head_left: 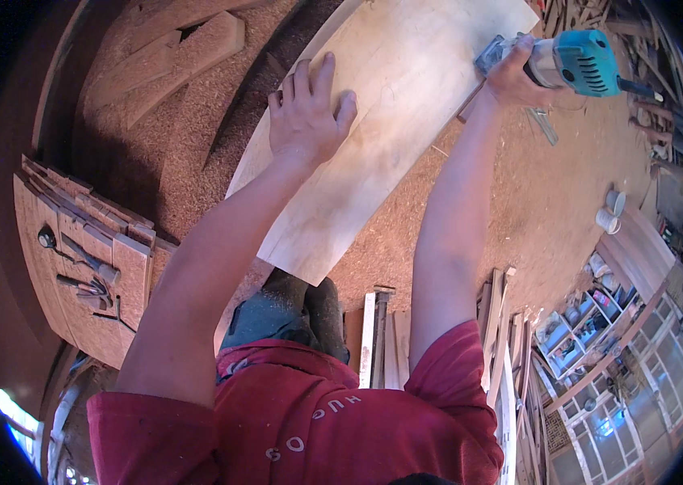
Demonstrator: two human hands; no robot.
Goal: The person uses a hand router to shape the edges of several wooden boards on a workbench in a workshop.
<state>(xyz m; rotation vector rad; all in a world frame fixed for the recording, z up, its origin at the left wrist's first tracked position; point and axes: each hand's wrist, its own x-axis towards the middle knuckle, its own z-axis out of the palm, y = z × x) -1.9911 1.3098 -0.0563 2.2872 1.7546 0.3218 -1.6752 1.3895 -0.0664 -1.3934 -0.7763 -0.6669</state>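
A long pale wooden board [374, 129] stretches from near my legs to the top of the view. My left hand [307, 121] lies flat on it with the fingers spread, close to its left edge. On the right, my right hand [515, 81] is wrapped round the body of a teal trim router [580, 65]. The router's base meets the board's far right edge, and its cord runs off to the right. Whether the bit is touching the wood is hidden.
Stacked planks [83, 250] at the left carry several hand tools [95, 279]. Sawdust covers the floor [519, 202], and thick timber pieces [188, 69] lie beyond the board. Lower right stand a divided tool box [588, 327], wooden strips [499, 315] and a white container [608, 220].
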